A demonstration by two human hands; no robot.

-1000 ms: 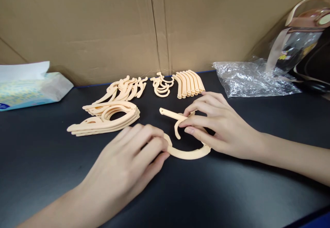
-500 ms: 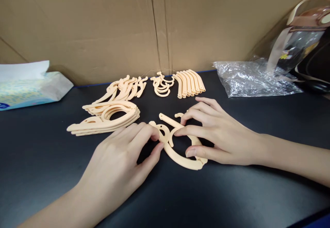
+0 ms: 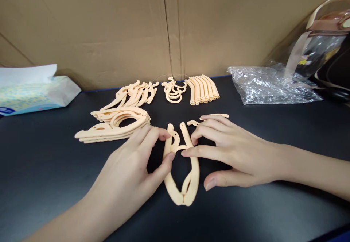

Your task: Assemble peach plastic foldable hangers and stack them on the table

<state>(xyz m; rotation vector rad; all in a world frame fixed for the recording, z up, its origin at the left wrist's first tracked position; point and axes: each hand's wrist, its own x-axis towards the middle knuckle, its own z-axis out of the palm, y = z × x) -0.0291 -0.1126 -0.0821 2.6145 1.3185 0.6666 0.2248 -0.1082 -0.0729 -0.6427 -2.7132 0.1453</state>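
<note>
A cream plastic folding hanger (image 3: 194, 176) lies flat on the black table before me, its two curved arms joined at the near end. My left hand (image 3: 131, 165) pinches the hanger's left arm between thumb and bent forefinger. Over on the right, my right hand (image 3: 235, 150) has its fingers spread, with the forefinger reaching onto the right arm and the thumb held apart. Loose cream pieces (image 3: 222, 115) lie partly hidden behind that hand. Beyond my left hand rests a stack of folded hangers (image 3: 112, 136).
At the back lie cream hanger pieces (image 3: 136, 94), a cluster of hooks (image 3: 173, 92) and a row of curved arms (image 3: 203, 88). A tissue pack (image 3: 35, 92) sits left; a clear plastic bag (image 3: 273, 85) and a drinking bottle (image 3: 322, 48) are right. Cardboard (image 3: 109, 26) stands behind.
The hanger has turned so that its joined end points towards me, and its arms now lie more nearly parallel. My right thumb has come off it. Loose pieces behind my right hand show more.
</note>
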